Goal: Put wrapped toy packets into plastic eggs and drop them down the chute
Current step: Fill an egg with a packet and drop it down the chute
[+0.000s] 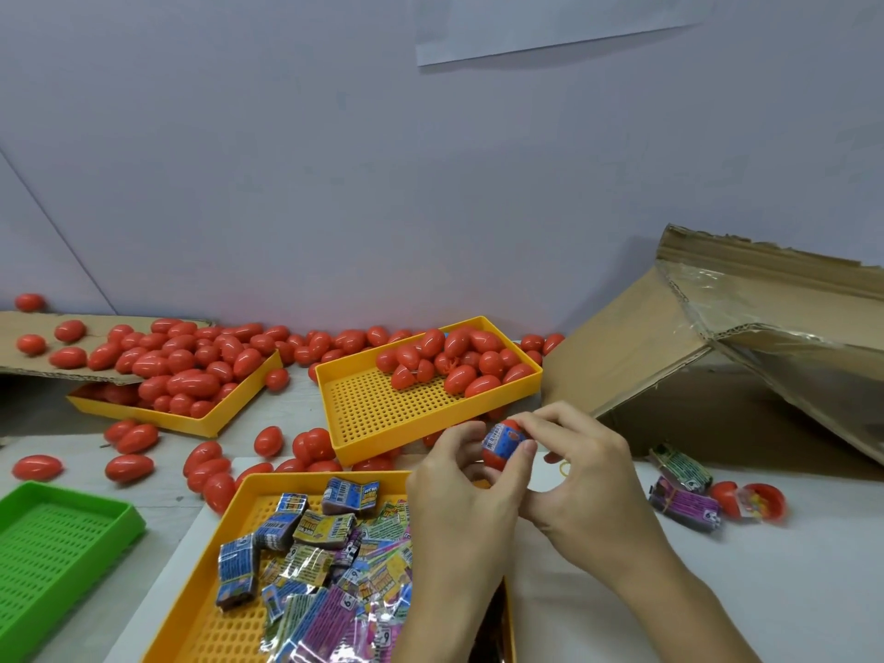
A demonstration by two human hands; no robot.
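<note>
Two hands are meeting near the middle of the desk (789,590): the left hand (459,490) and the right hand (574,471) are pinching one red egg (502,449) with a blue toy packet (500,442) sticking out of it. More packets are lying in the near yellow tray (239,500); the cardboard chute (717,337) is standing at the right.

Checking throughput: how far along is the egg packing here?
Done: cannot tell; no filled egg shows at the cardboard chute. In hand: both hands hold one red egg with a blue packet across it, not yet closed. Left: many packets in the near yellow tray, plus heaps of red eggs.
</note>
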